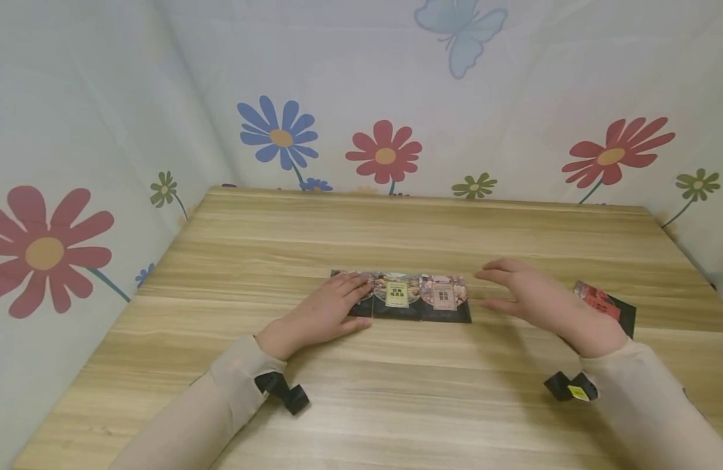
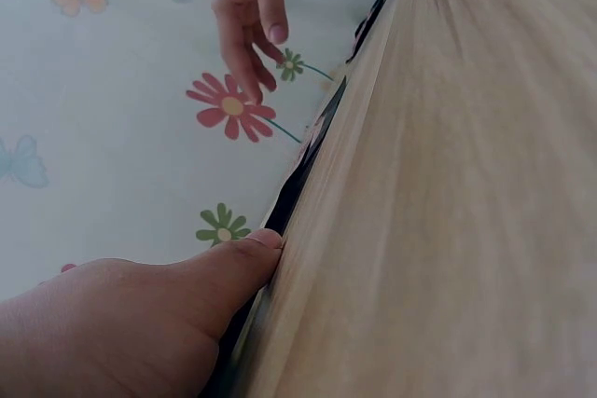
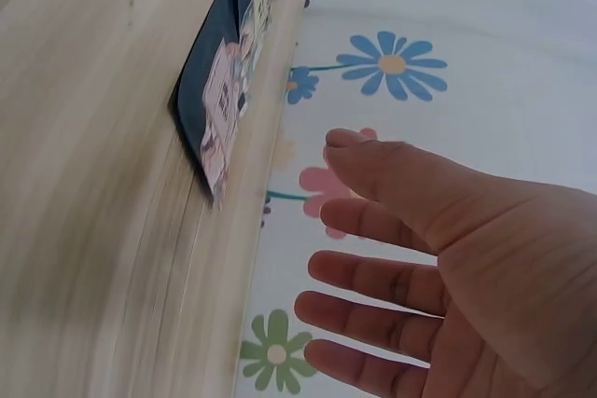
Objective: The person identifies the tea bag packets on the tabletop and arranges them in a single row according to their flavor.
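Note:
Three flat black packets with printed fronts lie side by side on the wooden table. My left hand [image 1: 328, 307] rests on the left packet [image 1: 361, 307] and covers much of it; its thumb [image 2: 256, 247] lies along the near edge. In the middle is a packet with a yellow label [image 1: 397, 295], and at the right end one with a pink label [image 1: 445, 297]. Just right of that end, my right hand [image 1: 534, 297] hovers above the table, fingers parted and holding nothing. Beyond its wrist lies a red and black packet [image 1: 599, 303], partly hidden by the forearm.
The wooden table [image 1: 367, 385] reaches back to a white cloth backdrop [image 1: 337, 59] printed with flowers and a butterfly. A similar cloth hangs along the left side. Each wrist wears a small black camera.

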`<control>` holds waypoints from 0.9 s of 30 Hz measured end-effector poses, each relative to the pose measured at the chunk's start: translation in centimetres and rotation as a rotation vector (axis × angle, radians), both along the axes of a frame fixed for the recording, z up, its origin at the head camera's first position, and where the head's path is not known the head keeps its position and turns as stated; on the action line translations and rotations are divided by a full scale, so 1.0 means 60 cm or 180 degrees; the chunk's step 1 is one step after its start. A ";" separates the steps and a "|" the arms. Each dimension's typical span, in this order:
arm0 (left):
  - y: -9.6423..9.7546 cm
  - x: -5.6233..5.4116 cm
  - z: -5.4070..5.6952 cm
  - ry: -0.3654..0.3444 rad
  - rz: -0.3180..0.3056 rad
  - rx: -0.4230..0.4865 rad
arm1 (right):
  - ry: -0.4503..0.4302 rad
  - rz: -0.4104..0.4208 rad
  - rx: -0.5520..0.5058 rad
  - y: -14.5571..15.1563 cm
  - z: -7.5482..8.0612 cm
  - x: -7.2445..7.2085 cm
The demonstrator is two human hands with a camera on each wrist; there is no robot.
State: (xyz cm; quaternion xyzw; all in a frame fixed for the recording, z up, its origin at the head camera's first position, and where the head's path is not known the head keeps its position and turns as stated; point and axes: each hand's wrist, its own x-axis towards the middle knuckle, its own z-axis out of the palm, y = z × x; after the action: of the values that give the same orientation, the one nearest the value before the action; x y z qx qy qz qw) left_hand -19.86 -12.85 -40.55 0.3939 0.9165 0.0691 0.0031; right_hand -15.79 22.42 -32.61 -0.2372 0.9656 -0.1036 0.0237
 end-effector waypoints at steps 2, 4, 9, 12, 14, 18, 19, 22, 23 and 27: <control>0.000 0.000 0.000 0.0009 -0.0001 -0.0008 | 0.0012 0.0003 -0.0001 0.011 -0.002 0.002; 0.000 0.001 0.001 0.0006 0.0003 -0.0019 | 0.0034 0.0004 0.0032 0.020 -0.003 0.005; 0.000 0.002 0.004 -0.0007 0.0004 -0.0013 | 0.0120 0.0039 0.0110 0.044 -0.010 0.013; 0.001 0.001 0.005 -0.0010 0.0002 -0.0011 | 0.0176 0.0051 0.0116 0.059 -0.016 0.017; 0.001 0.001 0.004 -0.0005 0.0008 -0.0023 | 0.0211 0.0075 0.0114 0.068 -0.020 0.020; 0.000 0.000 0.000 0.0016 0.0003 -0.0018 | 0.0249 0.0109 0.0125 0.082 -0.027 0.023; 0.000 0.000 0.000 0.0016 0.0003 -0.0012 | 0.0246 0.0104 0.0136 0.086 -0.029 0.024; -0.001 0.000 -0.001 0.0003 0.0001 0.0005 | 0.0270 0.0083 0.0168 0.096 -0.035 0.029; -0.001 0.000 -0.001 -0.0004 0.0004 0.0005 | 0.0318 0.0087 0.0184 0.099 -0.037 0.030; 0.000 0.000 0.001 -0.0030 0.0009 0.0012 | 0.0542 0.0145 0.0182 0.117 -0.047 0.037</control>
State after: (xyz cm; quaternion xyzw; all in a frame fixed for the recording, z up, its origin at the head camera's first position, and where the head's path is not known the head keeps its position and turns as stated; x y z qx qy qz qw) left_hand -19.84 -12.86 -40.51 0.3923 0.9169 0.0727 0.0065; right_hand -13.58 29.44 -35.42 -0.2662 0.9611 -0.0548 -0.0494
